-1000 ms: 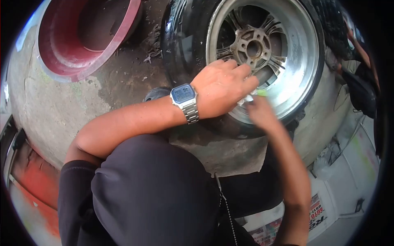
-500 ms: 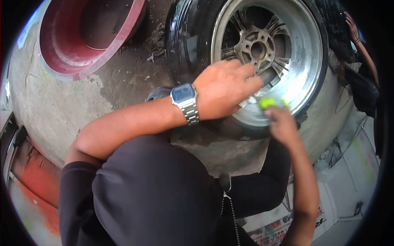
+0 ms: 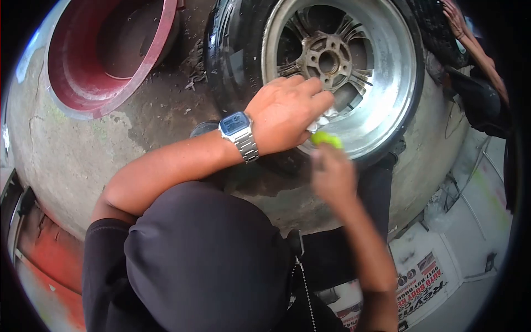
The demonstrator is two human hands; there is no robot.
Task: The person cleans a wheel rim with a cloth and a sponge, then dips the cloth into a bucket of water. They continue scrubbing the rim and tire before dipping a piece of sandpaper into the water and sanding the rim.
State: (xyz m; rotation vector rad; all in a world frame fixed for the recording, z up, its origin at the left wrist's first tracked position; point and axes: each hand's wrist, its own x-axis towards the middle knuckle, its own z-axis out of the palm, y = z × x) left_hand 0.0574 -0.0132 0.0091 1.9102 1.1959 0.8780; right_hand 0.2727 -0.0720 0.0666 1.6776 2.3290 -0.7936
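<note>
My left hand (image 3: 287, 113), with a watch (image 3: 235, 124) on its wrist, is closed over a crumpled white piece (image 3: 319, 123) at the wheel rim's near inner side. Beside it, lower right, my right hand (image 3: 334, 174) is blurred, its fingers closed on a bright yellow-green object (image 3: 326, 138) whose shape is unclear. The silver rim (image 3: 381, 105) lies face up inside a black tire (image 3: 238, 72). Its hub (image 3: 328, 62) and spokes look dirty brown. Part of the rim's near edge is hidden behind my hands.
A red, bowl-like round container (image 3: 72, 77) stands at the upper left on the concrete floor (image 3: 61, 155). Another person's arm (image 3: 475, 52) reaches in at the upper right, near another black tire (image 3: 434, 25). A printed sheet (image 3: 420, 288) lies at the lower right.
My right hand has moved left with the yellow-green object, closer to my left hand. The view has shifted, so the wheel appears farther left. My left hand keeps its grip.
</note>
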